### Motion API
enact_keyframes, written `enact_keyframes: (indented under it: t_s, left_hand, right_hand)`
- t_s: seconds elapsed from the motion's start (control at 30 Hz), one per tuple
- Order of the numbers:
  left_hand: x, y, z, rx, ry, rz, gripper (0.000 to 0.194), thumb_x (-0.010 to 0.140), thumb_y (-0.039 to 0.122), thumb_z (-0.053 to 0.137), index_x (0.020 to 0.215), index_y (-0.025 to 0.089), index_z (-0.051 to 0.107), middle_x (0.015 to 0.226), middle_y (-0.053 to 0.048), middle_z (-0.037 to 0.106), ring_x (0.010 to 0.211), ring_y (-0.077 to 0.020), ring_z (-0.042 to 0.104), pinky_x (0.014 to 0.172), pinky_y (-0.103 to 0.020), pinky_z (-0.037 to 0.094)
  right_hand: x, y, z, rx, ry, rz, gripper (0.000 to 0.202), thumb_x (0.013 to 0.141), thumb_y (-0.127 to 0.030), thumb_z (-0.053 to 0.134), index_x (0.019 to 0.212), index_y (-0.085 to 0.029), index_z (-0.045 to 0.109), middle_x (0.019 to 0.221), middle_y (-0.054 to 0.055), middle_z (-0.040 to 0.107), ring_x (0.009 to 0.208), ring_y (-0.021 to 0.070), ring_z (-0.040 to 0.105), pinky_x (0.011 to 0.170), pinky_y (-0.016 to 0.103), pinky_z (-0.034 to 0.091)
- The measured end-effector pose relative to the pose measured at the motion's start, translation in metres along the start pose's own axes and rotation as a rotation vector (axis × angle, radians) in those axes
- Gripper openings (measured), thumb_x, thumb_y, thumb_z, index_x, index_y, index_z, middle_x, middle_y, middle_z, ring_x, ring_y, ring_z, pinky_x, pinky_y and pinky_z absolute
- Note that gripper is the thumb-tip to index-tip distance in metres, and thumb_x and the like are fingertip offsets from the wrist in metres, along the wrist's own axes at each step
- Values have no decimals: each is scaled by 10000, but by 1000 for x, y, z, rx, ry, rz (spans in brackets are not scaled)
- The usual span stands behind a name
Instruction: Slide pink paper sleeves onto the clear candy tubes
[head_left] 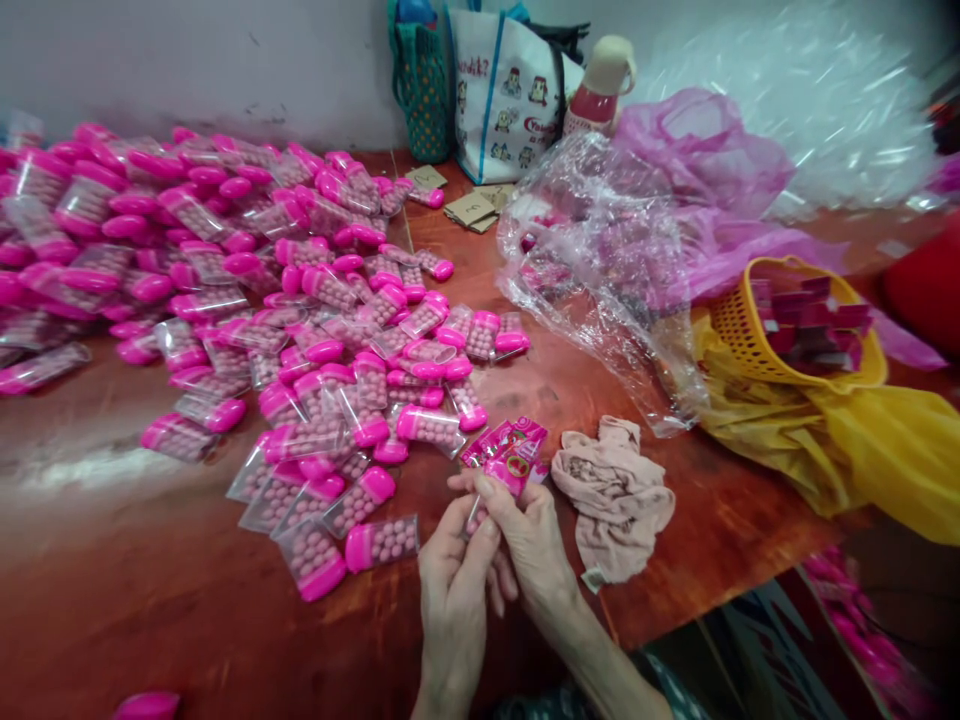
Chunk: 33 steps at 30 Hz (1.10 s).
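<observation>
Near the front of the table, my left hand (457, 575) and my right hand (529, 535) are together, fingers closed on one small clear case of pink balls (475, 516). Its lower part is mostly covered by my fingers. A glossy pink printed packet (517, 440) lies just beyond my fingertips; where it meets the held case I cannot tell. To the left spreads a large heap of similar clear cases with bright pink caps (322, 390), full of pink balls. A crumpled pale pink cloth (615, 495) is right of my right hand.
A yellow basket (724, 320) of dark pink pieces sits at the right on a yellow bag (885, 450). Crumpled clear plastic (592, 270), cardboard pieces (472, 208), a white tote bag (506, 100) and a pink bottle (596, 95) stand or lie behind.
</observation>
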<state>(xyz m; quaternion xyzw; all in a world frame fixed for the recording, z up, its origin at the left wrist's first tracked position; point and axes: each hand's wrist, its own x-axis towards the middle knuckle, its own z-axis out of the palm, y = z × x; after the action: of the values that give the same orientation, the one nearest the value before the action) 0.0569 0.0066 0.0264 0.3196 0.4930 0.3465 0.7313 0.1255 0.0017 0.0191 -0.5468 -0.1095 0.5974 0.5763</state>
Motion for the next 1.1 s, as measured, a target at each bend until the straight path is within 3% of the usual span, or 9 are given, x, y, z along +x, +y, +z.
enact_keyframes:
  t_s: [0.13, 0.27, 0.37, 0.43, 0.5, 0.57, 0.7, 0.87, 1.1]
  left_hand:
    - [5, -3, -3, -114, 26, 28, 245, 744, 324, 635, 932, 166, 621, 628, 18, 605, 398, -69, 464, 376, -179, 354]
    - [4, 5, -21, 107, -41, 36, 266, 806, 385, 546, 833, 146, 659, 619, -19, 634, 441, -102, 512, 423, -204, 396]
    - [4, 17, -36, 296, 145, 234, 272, 773, 404, 588, 738, 146, 668, 616, -30, 646, 544, -121, 572, 518, -195, 449]
    - [5, 25, -38, 304, 237, 294, 228, 717, 373, 662, 791, 158, 675, 701, -31, 673, 642, -130, 608, 592, -188, 475]
    - [6, 29, -34, 207, 136, 203, 225, 699, 358, 682, 805, 160, 668, 664, -18, 661, 602, -127, 609, 545, -190, 484]
    - [8, 31, -24, 53, 25, 70, 197, 711, 342, 673, 775, 158, 647, 561, 8, 617, 483, -113, 576, 447, -191, 467]
    - [9, 36, -5, -227, 54, -8, 178, 729, 294, 661, 653, 149, 590, 544, 14, 604, 424, -97, 555, 406, -191, 467]
    - [3, 37, 5, -327, 50, -34, 175, 721, 298, 665, 684, 129, 641, 586, -22, 636, 509, -133, 609, 476, -218, 514]
    - [-10, 32, 8, -350, 58, -75, 196, 694, 323, 688, 729, 130, 684, 692, -72, 681, 708, -203, 656, 634, -272, 540]
  right_hand:
    - [-5, -3, 2, -30, -62, -56, 365, 717, -341, 694, 1032, -175, 616, 850, 24, 658, 437, 45, 510, 291, 117, 316]
    - [-9, -12, -3, -128, -80, -120, 248, 849, -387, 535, 926, -165, 613, 672, -19, 596, 448, 50, 482, 413, 149, 401]
    - [-12, -20, -10, -199, -124, -200, 248, 878, -368, 499, 773, -155, 566, 682, -14, 584, 585, 76, 543, 609, 197, 453]
    - [-14, -22, -12, -211, -246, -151, 247, 879, -376, 494, 779, -154, 535, 668, -20, 573, 530, 66, 506, 553, 197, 424]
    - [-18, -22, -11, -184, -370, -68, 242, 864, -389, 515, 820, -151, 520, 647, -27, 556, 468, 53, 448, 465, 182, 366]
    - [-22, -20, -10, -151, -409, -34, 243, 829, -385, 571, 839, -150, 513, 636, -38, 534, 452, 45, 408, 434, 172, 325]
    - [-30, -17, -9, -208, -325, -85, 241, 846, -394, 541, 795, -162, 510, 613, -48, 492, 470, 54, 390, 446, 180, 319]
    - [-39, -14, -8, -413, -107, -212, 221, 883, -387, 469, 869, -182, 550, 668, -21, 512, 596, 111, 484, 534, 210, 381]
    - [-47, -18, -2, -459, -145, -286, 172, 917, -323, 420, 953, -205, 540, 699, -27, 554, 621, 103, 540, 579, 201, 398]
